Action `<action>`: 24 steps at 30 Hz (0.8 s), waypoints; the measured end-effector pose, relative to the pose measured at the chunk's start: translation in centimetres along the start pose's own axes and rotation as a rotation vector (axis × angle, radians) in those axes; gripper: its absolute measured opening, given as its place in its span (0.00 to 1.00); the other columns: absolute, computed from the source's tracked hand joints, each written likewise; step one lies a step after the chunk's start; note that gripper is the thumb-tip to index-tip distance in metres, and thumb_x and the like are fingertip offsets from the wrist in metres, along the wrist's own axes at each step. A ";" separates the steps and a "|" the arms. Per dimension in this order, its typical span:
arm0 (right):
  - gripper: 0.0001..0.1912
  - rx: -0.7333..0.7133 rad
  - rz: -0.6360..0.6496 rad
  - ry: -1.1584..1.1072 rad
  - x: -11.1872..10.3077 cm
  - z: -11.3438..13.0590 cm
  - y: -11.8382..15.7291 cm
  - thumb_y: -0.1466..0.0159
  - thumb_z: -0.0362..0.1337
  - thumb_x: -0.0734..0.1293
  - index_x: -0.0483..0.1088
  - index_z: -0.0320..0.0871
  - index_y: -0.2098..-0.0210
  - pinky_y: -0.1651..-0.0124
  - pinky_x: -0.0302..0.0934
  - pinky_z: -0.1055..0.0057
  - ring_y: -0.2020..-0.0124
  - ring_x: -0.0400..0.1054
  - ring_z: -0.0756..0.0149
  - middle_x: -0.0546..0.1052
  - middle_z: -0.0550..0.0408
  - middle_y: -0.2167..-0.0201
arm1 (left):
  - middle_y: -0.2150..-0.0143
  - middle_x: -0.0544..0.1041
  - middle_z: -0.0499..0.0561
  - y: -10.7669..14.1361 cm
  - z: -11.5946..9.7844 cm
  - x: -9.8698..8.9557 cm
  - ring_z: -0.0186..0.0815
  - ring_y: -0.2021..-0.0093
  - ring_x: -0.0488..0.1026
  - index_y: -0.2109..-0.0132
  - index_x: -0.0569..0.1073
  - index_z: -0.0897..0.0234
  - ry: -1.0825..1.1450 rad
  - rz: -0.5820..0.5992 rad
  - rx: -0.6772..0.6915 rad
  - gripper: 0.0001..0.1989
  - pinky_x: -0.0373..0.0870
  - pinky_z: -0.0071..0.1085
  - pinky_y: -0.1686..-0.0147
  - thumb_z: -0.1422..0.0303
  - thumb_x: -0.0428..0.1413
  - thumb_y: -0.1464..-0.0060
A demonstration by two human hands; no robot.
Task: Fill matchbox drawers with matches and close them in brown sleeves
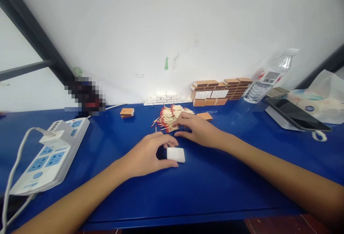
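Curving around the left end of a small white box [176, 154], the left hand [150, 153] has its thumb along the near edge and its fingers by the far edge; whether they press on it I cannot tell. The box lies flat on the blue table [215, 184], to the right of that palm and to the near left of the right hand [195, 128]. That right hand is half open, thumb parted from bent fingers, whose tips reach the near right side of a pile of red-tipped matches [169, 117]; whether it has hold of any match is unclear. The pile lies on the far side of the white box. Just right of the matches sits an orange matchbox [204, 116], and farther, against the wall, stand stacked matchboxes [209, 93].
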State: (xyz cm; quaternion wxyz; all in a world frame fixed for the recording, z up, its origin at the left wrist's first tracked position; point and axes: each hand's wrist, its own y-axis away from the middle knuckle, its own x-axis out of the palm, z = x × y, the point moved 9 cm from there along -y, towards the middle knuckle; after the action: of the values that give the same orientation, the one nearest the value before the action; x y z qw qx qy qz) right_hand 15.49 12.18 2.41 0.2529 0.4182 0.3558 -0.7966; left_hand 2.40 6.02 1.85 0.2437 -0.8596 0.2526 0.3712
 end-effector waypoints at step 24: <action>0.06 0.121 0.104 0.000 1.5 -1.0 -0.6 0.27 0.39 0.69 0.71 0.43 0.59 0.57 0.59 0.67 0.59 0.67 0.62 0.73 0.51 0.58 | 0.60 0.77 0.50 -0.5 1.8 -1.5 0.39 0.59 0.73 0.57 0.80 0.60 -0.165 -0.070 0.024 0.15 0.69 0.37 0.59 0.55 0.69 0.43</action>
State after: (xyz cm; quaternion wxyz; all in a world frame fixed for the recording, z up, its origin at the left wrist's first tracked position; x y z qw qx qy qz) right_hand 14.80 13.11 1.00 0.2680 0.4507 0.2851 -0.8024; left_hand 0.87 7.85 2.04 0.2867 -0.8315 0.2061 0.4289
